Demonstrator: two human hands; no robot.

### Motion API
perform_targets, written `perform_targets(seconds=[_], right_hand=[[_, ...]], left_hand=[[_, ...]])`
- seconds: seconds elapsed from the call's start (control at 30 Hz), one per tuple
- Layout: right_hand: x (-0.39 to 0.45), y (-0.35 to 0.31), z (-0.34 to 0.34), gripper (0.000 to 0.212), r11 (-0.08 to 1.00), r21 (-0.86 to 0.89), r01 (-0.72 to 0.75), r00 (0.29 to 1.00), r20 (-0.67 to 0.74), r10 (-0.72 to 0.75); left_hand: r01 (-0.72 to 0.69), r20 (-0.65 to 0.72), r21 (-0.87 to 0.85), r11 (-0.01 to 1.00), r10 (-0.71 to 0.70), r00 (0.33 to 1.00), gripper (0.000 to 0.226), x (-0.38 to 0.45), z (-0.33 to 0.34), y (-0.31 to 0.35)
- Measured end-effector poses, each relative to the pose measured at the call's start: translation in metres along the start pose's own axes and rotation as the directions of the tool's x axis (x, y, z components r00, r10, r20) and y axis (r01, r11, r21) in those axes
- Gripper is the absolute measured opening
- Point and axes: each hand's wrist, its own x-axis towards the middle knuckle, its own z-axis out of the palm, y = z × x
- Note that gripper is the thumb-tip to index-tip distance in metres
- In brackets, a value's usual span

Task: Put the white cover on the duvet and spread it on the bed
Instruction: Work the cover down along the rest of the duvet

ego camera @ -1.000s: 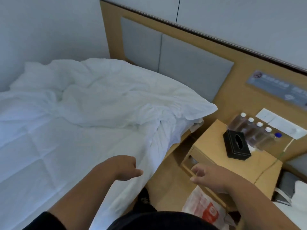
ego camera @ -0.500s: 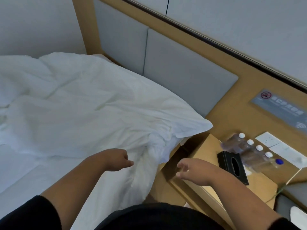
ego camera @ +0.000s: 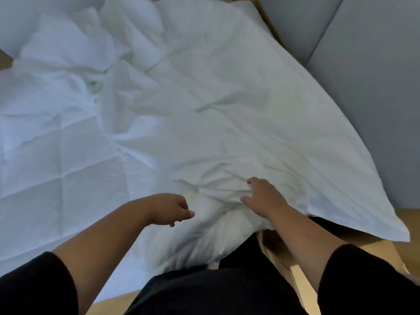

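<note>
- R hand: palm down on the white cover, fingers spread and curling into a bunched fold near the bed's near edge. Pressing/pinching cloth, but a full grip can't be confirmed.
- L hand: loosely curled, thumb and index fingertip pointing right, nothing in it. Sits just over the cloth; contact w/ cloth can't be told.
- The 2 hands are near each other, L slightly lower in view, a wrinkled ridge of cover between them.
- Both forearms bare, black sleeves pushed to about the elbow; black clothing on torso fills bottom centre.
- White cover: crumpled sheet over the right and middle of the bed, 1 pointed corner hanging past the bed edge at lower right.
- Duvet: quilted w/ stitched squares, lying flat on the left part of the bed, uncovered there; cover overlaps its right side.
- More rumpled white bedding heaped at top left.
- Grey padded headboard at right, 2 panels w/ a seam between, cover edge lying against it.
- Wood-tone bed frame shows under the R forearm; wood-tone floor at lower right beside the hanging corner.
- Person stands tight against the bed edge.
</note>
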Motion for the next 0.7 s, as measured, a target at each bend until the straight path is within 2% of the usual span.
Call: perform_targets(seconds=[0.03,0.1,0.13,0.2,0.27,0.33,0.37,0.43,0.47,0.5,0.53,0.57,0.63,0.67,0.7], right_hand=[[0.018,0.005,0.005,0.083,1.000,-0.028,0.011,1.000,-0.009,-0.011],[0.046,0.018,0.018,0.098,0.978,-0.207,0.032,0.999,-0.029,-0.038],[0.055,0.024,0.026,0.097,0.961,-0.274,0.041,0.997,-0.049,-0.057],[0.069,0.034,0.038,0.070,0.952,-0.300,0.063,0.988,-0.116,-0.102],[0.075,0.041,0.038,0.031,0.968,-0.233,0.094,0.981,-0.144,-0.130],[0.075,0.044,0.027,0.014,0.985,-0.124,0.121,0.986,-0.104,-0.134],[0.074,0.046,0.017,0.012,0.990,-0.053,0.127,0.988,-0.083,-0.131],[0.066,0.045,-0.015,0.015,0.988,0.050,0.147,0.986,-0.084,-0.142],[0.061,0.045,-0.031,0.016,0.983,0.096,0.157,0.984,-0.095,-0.148],[0.053,0.043,-0.048,0.018,0.973,0.161,0.167,0.982,-0.114,-0.150],[0.045,0.040,-0.063,0.019,0.956,0.233,0.179,0.979,-0.138,-0.150],[0.034,0.037,-0.077,0.020,0.939,0.283,0.196,0.975,-0.156,-0.156],[0.011,0.030,-0.096,0.020,0.920,0.314,0.236,0.969,-0.142,-0.201],[0.002,0.029,-0.100,0.017,0.918,0.305,0.255,0.966,-0.122,-0.228],[-0.007,0.029,-0.102,0.019,0.919,0.293,0.263,0.965,-0.098,-0.244]], left_hand=[[0.006,0.027,-0.138,0.990,-0.003,1.000,0.030,0.003,0.006,0.004],[0.043,0.081,-0.355,0.934,-0.015,0.997,0.026,0.013,0.020,0.013],[0.068,0.109,-0.432,0.899,-0.023,0.994,0.026,0.019,0.028,0.017],[0.103,0.144,-0.564,0.819,-0.026,0.989,0.026,0.037,0.044,0.024],[0.134,0.152,-0.705,0.697,-0.036,0.988,0.025,0.056,0.062,0.035],[0.152,0.148,-0.842,0.518,-0.049,0.988,0.024,0.070,0.078,0.049],[0.145,0.138,-0.875,0.462,-0.049,0.989,0.022,0.076,0.084,0.057],[0.112,0.110,-0.879,0.464,-0.031,0.993,0.022,0.083,0.092,0.073],[0.086,0.094,-0.873,0.480,-0.008,0.996,0.026,0.086,0.095,0.081],[0.051,0.075,-0.890,0.454,0.035,0.997,0.036,0.088,0.097,0.090],[0.020,0.054,-0.932,0.361,0.085,0.995,0.050,0.090,0.098,0.098],[-0.012,0.016,-0.978,0.206,0.132,0.991,0.063,0.091,0.098,0.107],[-0.069,-0.096,-0.991,-0.118,0.250,0.964,0.072,0.094,0.092,0.125],[-0.078,-0.146,-0.972,-0.220,0.312,0.939,0.074,0.094,0.085,0.135],[-0.075,-0.172,-0.959,-0.275,0.350,0.921,0.073,0.092,0.076,0.145]])
